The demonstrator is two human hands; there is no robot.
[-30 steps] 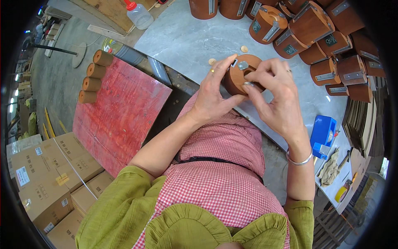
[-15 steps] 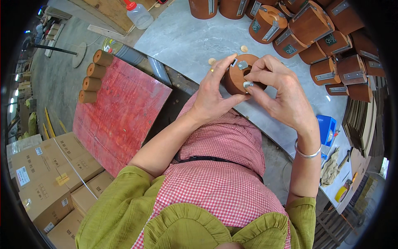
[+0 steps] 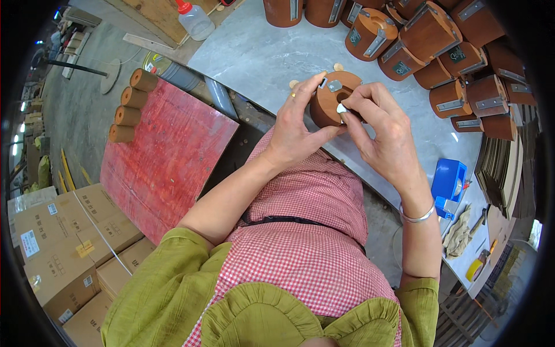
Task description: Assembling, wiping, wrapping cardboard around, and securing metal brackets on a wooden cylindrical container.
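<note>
A round brown wooden block (image 3: pixel 330 99) with a hole in its top face and a small metal tab on it is held above the grey table (image 3: pixel 254 55). My left hand (image 3: pixel 295 130) grips the block from its left side, thumb under it. My right hand (image 3: pixel 378 130) is at the block's right edge, its thumb and fingertips pinching a small white piece (image 3: pixel 341 108) against the top face near the hole. A few small tan discs (image 3: pixel 338 67) lie on the table just behind the block.
Many similar brown blocks with metal strips (image 3: pixel 439 52) are piled at the table's back right. A blue tape dispenser (image 3: pixel 448 182) and stacked flat boards (image 3: pixel 506 168) sit to the right. A red board (image 3: pixel 167 156) with several brown cylinders (image 3: pixel 130 107) and cardboard boxes (image 3: pixel 63 248) are on the left.
My right hand slid down and inward over the block's top face, now pressing the small white piece by the hole. My left hand and the block barely shifted.
</note>
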